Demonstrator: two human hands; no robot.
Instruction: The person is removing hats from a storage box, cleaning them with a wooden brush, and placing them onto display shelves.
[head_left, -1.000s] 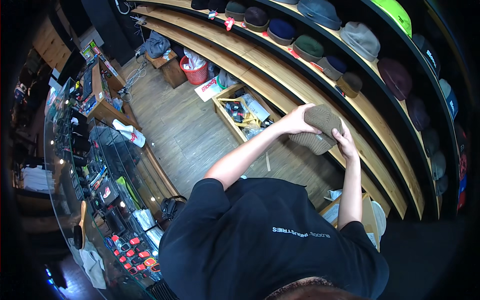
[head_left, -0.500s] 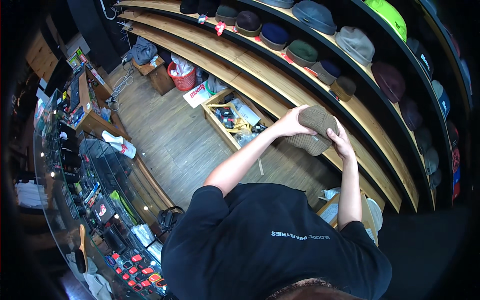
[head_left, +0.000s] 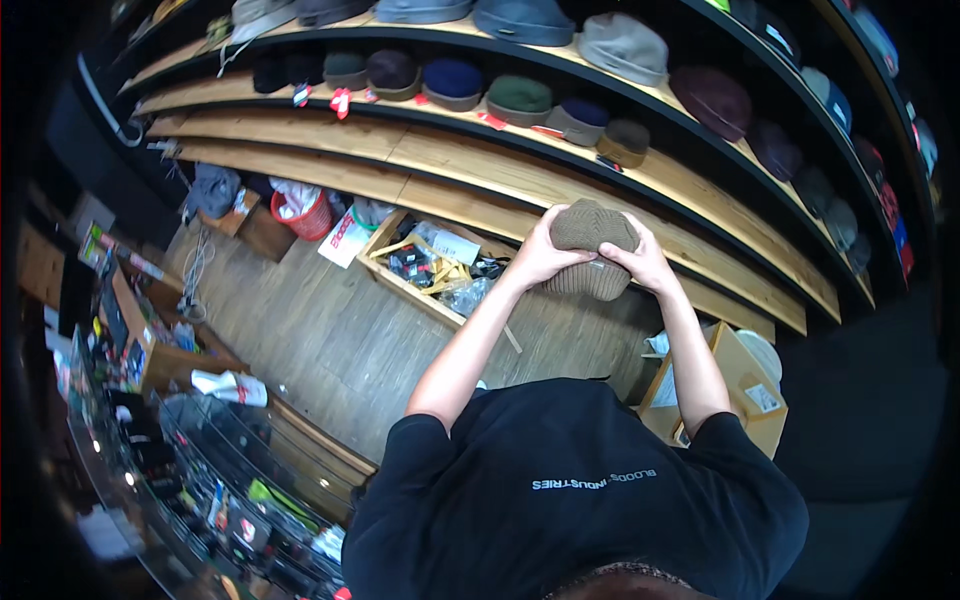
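An olive-brown ribbed knit cap [head_left: 592, 228] with a short ribbed brim is held out in front of me at chest reach. My left hand [head_left: 542, 255] grips its left side, and my right hand [head_left: 643, 262] grips the right side, its thumb lying across the front above the brim. A small pale tag or label shows between the thumbs. The far fingers of both hands are hidden behind the cap. Just beyond it run the bare lower wooden shelves [head_left: 480, 175].
Higher shelves hold rows of beanies [head_left: 520, 98] and caps with red tags. On the floor, an open wooden drawer [head_left: 415, 300] holds hangers and packets. A red basket [head_left: 305, 218], a cardboard box [head_left: 750, 385] at right and a glass display case [head_left: 215, 480] at lower left surround me.
My view has turned, so shelves and drawer sit farther left in the picture. The cap has been turned straighter, and my right hand has shifted around its side; both hands still hold it.
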